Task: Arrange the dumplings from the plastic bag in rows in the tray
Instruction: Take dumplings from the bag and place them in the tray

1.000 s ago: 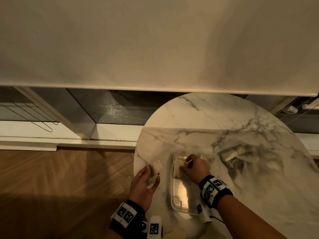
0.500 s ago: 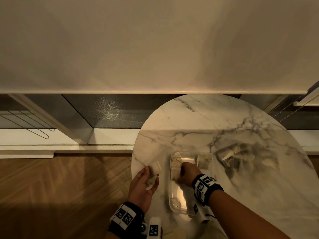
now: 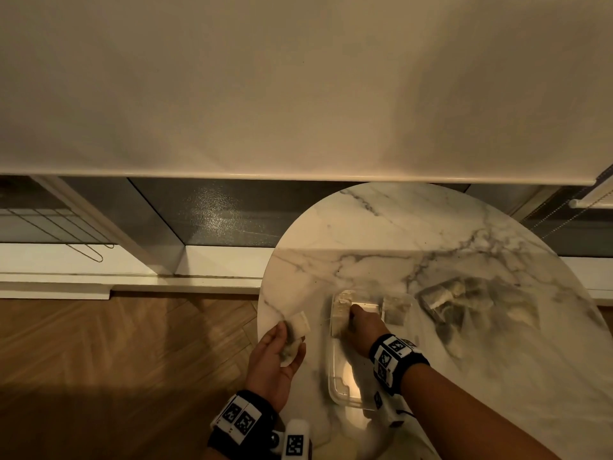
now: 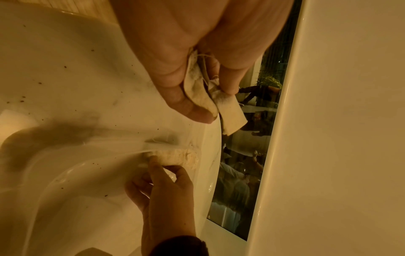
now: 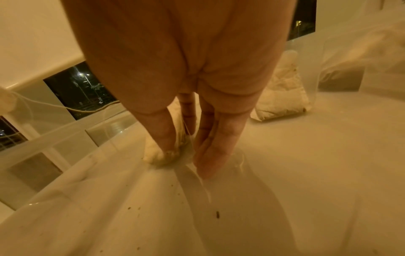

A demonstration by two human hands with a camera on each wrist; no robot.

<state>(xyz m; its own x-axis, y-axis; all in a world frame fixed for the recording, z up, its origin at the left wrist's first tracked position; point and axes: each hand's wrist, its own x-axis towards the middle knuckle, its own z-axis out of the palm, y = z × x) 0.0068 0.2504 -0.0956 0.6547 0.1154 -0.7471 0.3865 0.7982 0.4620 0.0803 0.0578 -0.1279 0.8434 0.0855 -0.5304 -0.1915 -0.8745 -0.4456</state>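
A clear plastic tray (image 3: 335, 390) lies on the round marble table (image 3: 414, 234). My right hand (image 3: 350, 314) reaches into its far left part and pinches a pale dumpling (image 5: 163, 155) that touches the tray floor beside other dumplings (image 3: 341, 302) at the far left. One more dumpling (image 3: 396, 305) leans on the tray's far right wall. My left hand (image 3: 293, 333) hovers left of the tray and grips two dumplings (image 4: 202, 93) between thumb and fingers. The plastic bag (image 3: 464, 303) with several dumplings lies to the right of the tray.
The table edge (image 3: 265, 327) runs just under my left hand, with wooden floor (image 3: 116, 360) beyond. A white blind (image 3: 298, 94) hangs behind the table over a dark window (image 3: 215, 214). Small dark crumbs (image 4: 65, 66) dot the tabletop.
My right hand has moved a little left and down, bringing its dumpling onto the tray floor in the left column. My left hand keeps its two dumplings in the same place.
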